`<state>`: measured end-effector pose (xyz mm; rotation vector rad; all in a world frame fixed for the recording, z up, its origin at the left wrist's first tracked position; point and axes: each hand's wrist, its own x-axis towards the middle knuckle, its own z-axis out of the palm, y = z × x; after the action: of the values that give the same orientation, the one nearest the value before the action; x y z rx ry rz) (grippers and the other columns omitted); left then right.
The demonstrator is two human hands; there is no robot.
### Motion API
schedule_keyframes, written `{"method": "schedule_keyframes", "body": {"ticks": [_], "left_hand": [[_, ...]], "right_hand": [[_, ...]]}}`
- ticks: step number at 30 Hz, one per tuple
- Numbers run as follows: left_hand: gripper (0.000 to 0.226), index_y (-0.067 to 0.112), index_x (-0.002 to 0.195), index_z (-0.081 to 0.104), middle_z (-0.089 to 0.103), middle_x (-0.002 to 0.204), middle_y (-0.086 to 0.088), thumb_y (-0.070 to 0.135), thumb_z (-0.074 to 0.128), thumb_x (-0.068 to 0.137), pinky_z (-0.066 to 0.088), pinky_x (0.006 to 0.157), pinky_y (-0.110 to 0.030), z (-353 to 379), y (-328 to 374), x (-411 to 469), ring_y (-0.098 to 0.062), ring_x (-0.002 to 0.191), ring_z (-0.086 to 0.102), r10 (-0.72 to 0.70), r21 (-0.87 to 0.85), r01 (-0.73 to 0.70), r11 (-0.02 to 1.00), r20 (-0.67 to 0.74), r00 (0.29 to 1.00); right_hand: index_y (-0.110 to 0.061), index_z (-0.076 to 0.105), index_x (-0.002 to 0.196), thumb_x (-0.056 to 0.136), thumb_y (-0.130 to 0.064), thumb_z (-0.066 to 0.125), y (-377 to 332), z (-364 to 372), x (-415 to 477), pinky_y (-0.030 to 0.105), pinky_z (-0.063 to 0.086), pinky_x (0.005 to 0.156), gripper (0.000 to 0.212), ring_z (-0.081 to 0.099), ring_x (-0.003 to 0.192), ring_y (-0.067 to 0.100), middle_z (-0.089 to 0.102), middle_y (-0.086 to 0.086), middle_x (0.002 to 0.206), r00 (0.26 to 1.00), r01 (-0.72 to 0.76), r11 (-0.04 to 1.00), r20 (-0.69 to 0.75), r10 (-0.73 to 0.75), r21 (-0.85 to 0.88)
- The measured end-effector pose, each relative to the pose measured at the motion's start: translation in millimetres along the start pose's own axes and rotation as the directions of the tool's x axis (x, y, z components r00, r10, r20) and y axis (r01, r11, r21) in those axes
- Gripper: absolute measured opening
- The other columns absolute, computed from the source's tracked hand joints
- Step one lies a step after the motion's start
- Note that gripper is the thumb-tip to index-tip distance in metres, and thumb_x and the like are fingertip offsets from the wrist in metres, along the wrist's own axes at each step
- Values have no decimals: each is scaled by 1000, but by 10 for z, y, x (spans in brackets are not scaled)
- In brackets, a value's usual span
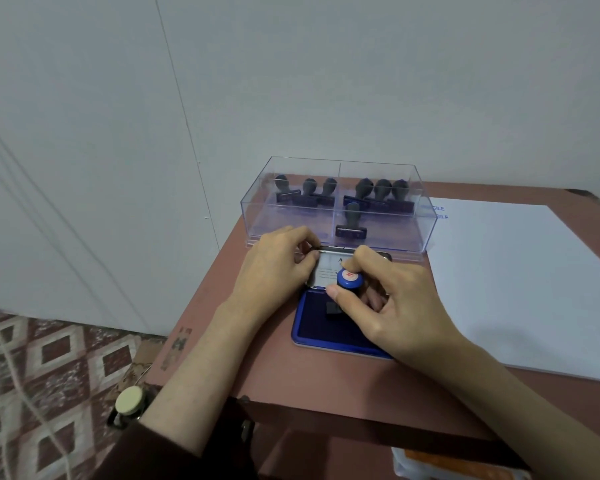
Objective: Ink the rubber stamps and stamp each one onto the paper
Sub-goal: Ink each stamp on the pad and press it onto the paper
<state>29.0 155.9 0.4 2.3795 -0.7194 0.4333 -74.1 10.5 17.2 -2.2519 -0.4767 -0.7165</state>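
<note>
A blue ink pad [317,327] lies open on the table, its lid [328,271] standing up at the far side. My left hand [278,268] pinches the lid's left edge. My right hand [395,306] grips a rubber stamp with a blue round knob [350,279] and holds its dark base down on the pad. A clear plastic box [336,206] behind the pad holds several dark-handled stamps [352,220] in two compartments. White paper [520,282] lies to the right, with two blue prints [439,213] at its far left corner.
The brown table [264,368] has its left and near edges close to the pad. A grey wall stands behind the box. A patterned floor [49,375] lies at the lower left. A round cream knob [129,400] sits beside my left forearm.
</note>
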Motion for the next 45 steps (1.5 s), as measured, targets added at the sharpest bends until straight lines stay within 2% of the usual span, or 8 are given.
{"method": "schedule_keyframes", "body": {"ticks": [20, 23, 26, 29, 32, 36, 39, 45], "left_hand": [[13, 22, 95, 67, 66, 89, 5, 25, 60, 85, 48, 73, -33, -46, 51, 6, -11, 78, 56, -17, 28, 17, 999, 28, 999], [16, 22, 98, 67, 64, 93, 3, 27, 56, 87, 46, 73, -33, -93, 77, 10, -14, 81, 55, -32, 85, 25, 996, 80, 996], [18, 23, 100, 66, 63, 94, 6, 31, 54, 89, 44, 72, -31, -158, 161, 39, -15, 86, 55, 3, 133, -12, 991, 68, 998], [16, 21, 96, 68, 64, 88, 7, 28, 55, 90, 45, 71, -29, -192, 386, 125, -11, 82, 55, 96, 43, -99, 994, 50, 994], [15, 19, 96, 68, 64, 86, 6, 24, 56, 89, 45, 72, -29, -116, 687, 236, -10, 80, 54, 209, -58, -204, 977, 104, 972], [31, 21, 106, 66, 66, 102, 6, 34, 47, 86, 45, 83, -31, 153, 989, 319, -11, 93, 55, 349, -128, -326, 937, 257, 901], [36, 25, 119, 60, 60, 123, 9, 41, 48, 89, 45, 94, -33, 355, 1105, 354, -9, 115, 51, 422, -148, -395, 907, 356, 834], [53, 39, 138, 38, 29, 150, 16, 54, 49, 88, 27, 111, -26, 526, 1103, 346, 2, 137, 20, 407, -86, -433, 897, 540, 736]], "right_hand": [[-21, 43, 72, 79, -21, 66, -7, 3, 2, 10, 27, 43, 24, 36, 43, 11, 29, -17, 45, 1000, 16, 1000, 4, -16, -1], [-21, 44, 72, 81, -24, 68, 42, 2, 17, 18, 31, 46, 26, 35, 44, 15, 41, -5, 47, 991, -130, 989, 0, 130, 68], [-17, 49, 72, 81, -19, 71, 122, -131, 77, 31, 42, 49, 24, 48, 50, 18, 62, 5, 60, 923, -348, 851, -17, 385, 392], [-12, 48, 70, 84, -7, 66, 283, -480, 179, 15, 34, 40, 23, 46, 40, 7, 60, 1, 50, 840, -374, 730, -125, 528, 572], [-14, 49, 71, 84, -9, 65, 544, -860, 306, 14, 35, 45, 21, 47, 41, 5, 60, -2, 49, 809, -358, 795, -261, 526, 490], [-20, 49, 72, 84, -18, 66, 983, -1141, 468, 29, 38, 60, 20, 52, 53, 13, 64, 4, 58, 800, -394, 873, -361, 480, 289], [-16, 52, 84, 85, -17, 64, 1261, -1153, 556, 21, 39, 57, 12, 53, 60, 21, 60, 18, 66, 832, -420, 899, -343, 435, 122], [-10, 58, 88, 84, -19, 66, 1548, -985, 652, 17, 37, 55, 12, 43, 50, 8, 50, 2, 55, 897, -380, 921, -279, 343, -89]]}}
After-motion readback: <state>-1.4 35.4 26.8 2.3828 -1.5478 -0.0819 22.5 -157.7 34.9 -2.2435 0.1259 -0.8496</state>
